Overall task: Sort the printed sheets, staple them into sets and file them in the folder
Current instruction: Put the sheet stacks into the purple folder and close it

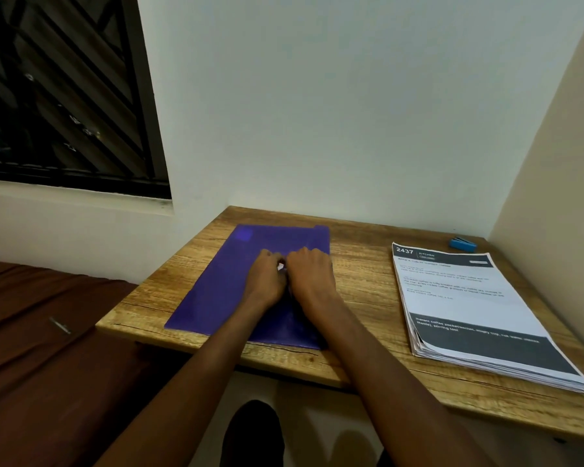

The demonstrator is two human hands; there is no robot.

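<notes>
on the desk [368,264], both hands sit on the purple folder [216,291]. the left hand [265,281] and right hand [312,278] curl their fingers around something small and white, too tiny to name. i think the folder should open slowly, while the paper pile [469,308] and blue stapler [463,244] wait nearby.

Desk [368,284] grained wood, matt; folder [223,284] smooth, perhaps plastic; sheets [466,298] paper.
</notes>
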